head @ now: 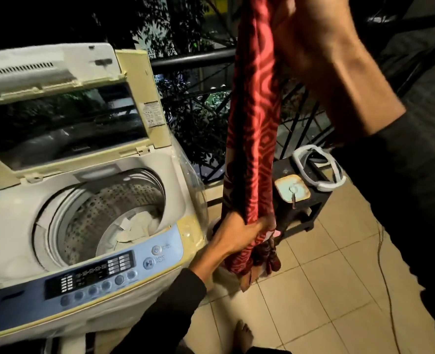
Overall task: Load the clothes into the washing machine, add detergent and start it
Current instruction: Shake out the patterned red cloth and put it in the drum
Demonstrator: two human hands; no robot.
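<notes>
2 hands hold my long red patterned cloth [253, 118] up and down: right hand [311, 39] grips its top, left hand [239, 235] squeezes its bottom. The open white washing machine drum [104, 215] sits left, nearer my left hand.

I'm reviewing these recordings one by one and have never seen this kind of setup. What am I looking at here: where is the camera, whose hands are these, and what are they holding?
There is no robot here. One wide-angle camera sits on a person's head and looks forward and down, so you see that person's own arms.

The right hand, raised at the top, grips the upper end of a long red patterned cloth. The left hand, lower down, grips the same cloth near its bottom, so it hangs stretched between them.

On the left stands a top-loading washing machine with its lid propped open. Some pale laundry already lies in the drum. The red cloth is beside the machine, not yet in it.

Behind the cloth, a small dark stool carries a small dish and a white ring-shaped object.
</notes>
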